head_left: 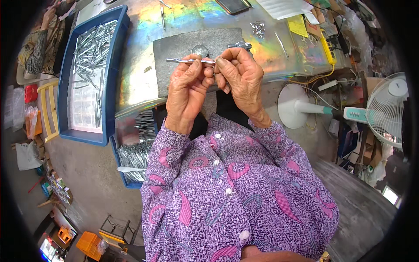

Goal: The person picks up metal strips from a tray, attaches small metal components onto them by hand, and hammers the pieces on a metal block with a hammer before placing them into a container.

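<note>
My left hand [188,89] is closed in a pinch on a slim, shiny, pen-shaped metal rod [174,60], held level above the front part of a dark grey mat [168,46]. The fingers of my right hand [241,78] are pinched together at the rod's right end; whatever sits between them is too small and covered to make out. Just beyond the rod, a small round dish [200,50] with tiny bright bits rests on the mat. A metal fitting [240,45] lies behind my right hand, partly hidden by it.
To the left stands a blue tray [64,96] of many loose metal rods, with a second blue bin [131,174] of them lower down. Small metal parts [258,29], a phone [233,5] and a yellow power strip [327,47] lie on the table. A fan [388,109] stands right. Another person's arm [38,52] shows far left.
</note>
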A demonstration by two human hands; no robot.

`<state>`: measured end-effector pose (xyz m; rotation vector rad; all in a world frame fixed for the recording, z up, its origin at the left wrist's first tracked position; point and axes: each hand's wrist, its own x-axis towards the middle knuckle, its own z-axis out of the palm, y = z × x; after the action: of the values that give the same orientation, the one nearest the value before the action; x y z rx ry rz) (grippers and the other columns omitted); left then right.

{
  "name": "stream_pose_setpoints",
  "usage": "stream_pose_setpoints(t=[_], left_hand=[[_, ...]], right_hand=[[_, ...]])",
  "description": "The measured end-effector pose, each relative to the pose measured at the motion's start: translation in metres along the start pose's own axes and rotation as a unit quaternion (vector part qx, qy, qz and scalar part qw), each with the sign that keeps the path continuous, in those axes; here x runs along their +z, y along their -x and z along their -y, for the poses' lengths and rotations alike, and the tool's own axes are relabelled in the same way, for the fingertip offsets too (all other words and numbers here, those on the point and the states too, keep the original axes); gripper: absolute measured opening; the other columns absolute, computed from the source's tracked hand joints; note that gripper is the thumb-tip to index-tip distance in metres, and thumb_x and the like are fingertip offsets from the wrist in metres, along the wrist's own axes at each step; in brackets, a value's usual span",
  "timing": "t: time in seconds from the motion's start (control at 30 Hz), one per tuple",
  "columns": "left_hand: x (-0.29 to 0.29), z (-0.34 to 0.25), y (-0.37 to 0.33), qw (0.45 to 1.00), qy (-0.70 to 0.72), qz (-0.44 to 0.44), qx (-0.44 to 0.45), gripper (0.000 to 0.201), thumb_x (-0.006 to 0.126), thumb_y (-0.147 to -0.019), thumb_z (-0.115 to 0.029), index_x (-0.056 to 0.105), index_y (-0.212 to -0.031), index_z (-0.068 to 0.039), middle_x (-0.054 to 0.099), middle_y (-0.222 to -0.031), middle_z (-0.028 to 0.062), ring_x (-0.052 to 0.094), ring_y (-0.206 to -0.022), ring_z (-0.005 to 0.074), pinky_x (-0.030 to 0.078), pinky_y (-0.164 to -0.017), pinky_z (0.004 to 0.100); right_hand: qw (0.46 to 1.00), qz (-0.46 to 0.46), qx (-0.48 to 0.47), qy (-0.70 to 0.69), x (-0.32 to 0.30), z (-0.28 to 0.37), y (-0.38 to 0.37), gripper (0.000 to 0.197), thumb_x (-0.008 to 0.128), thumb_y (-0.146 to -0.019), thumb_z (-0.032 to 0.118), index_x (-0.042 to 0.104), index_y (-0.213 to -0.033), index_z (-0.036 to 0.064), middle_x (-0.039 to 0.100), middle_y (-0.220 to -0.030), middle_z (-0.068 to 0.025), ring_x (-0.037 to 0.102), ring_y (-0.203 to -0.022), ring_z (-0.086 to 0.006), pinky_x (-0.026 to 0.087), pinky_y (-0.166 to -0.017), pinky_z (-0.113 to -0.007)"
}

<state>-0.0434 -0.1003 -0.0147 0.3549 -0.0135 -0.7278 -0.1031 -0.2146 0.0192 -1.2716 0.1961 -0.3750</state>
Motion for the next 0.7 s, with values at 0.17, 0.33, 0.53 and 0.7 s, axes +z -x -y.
stream_pose_setpoints(t=[0.17,0.33,0.53,0.7], left_hand=[[-0.003,0.003,0.0,1.0,0.017,0.012,-0.004,0.014,0.054,-0.088,-0.009,0.052,-0.1,-0.002,0.06,-0.092,0.0125,0.059,-0.077,0.0162,0.052,-0.066,0.0264],[-0.002,0.004,0.002,0.999,0.041,0.014,-0.008,0.014,0.055,-0.088,-0.008,0.051,-0.1,-0.003,0.059,-0.094,0.0118,0.057,-0.077,0.0162,0.05,-0.066,0.026],[-0.002,0.006,0.003,0.999,0.032,0.005,-0.002,0.015,0.055,-0.087,-0.008,0.051,-0.101,-0.003,0.058,-0.096,0.0119,0.057,-0.078,0.0159,0.05,-0.067,0.0255],[0.002,0.006,0.004,0.999,-0.006,0.002,0.036,0.015,0.055,-0.086,-0.005,0.051,-0.101,-0.001,0.059,-0.096,0.0128,0.058,-0.079,0.0157,0.051,-0.068,0.026]], right_hand=[[0.999,-0.018,-0.027,0.042,0.003,-0.001,0.003,0.009,0.055,-0.088,0.006,0.05,-0.092,-0.0016,0.058,-0.07,-0.0031,0.048,-0.055,-0.0016,0.038,-0.047,-0.016],[0.998,-0.028,-0.042,0.037,0.005,-0.002,0.004,0.008,0.055,-0.088,0.005,0.051,-0.091,-0.0007,0.058,-0.072,-0.0019,0.049,-0.058,-0.0015,0.039,-0.048,-0.016],[0.993,-0.027,-0.092,0.063,0.004,-0.012,0.007,0.007,0.054,-0.089,0.005,0.05,-0.092,0.0004,0.056,-0.078,-0.0009,0.055,-0.068,-0.0026,0.041,-0.051,-0.016],[0.978,-0.063,-0.163,0.111,0.01,-0.023,0.007,0.007,0.054,-0.089,0.006,0.05,-0.093,0.0006,0.054,-0.074,-0.0004,0.048,-0.058,-0.0018,0.039,-0.048,-0.017]])
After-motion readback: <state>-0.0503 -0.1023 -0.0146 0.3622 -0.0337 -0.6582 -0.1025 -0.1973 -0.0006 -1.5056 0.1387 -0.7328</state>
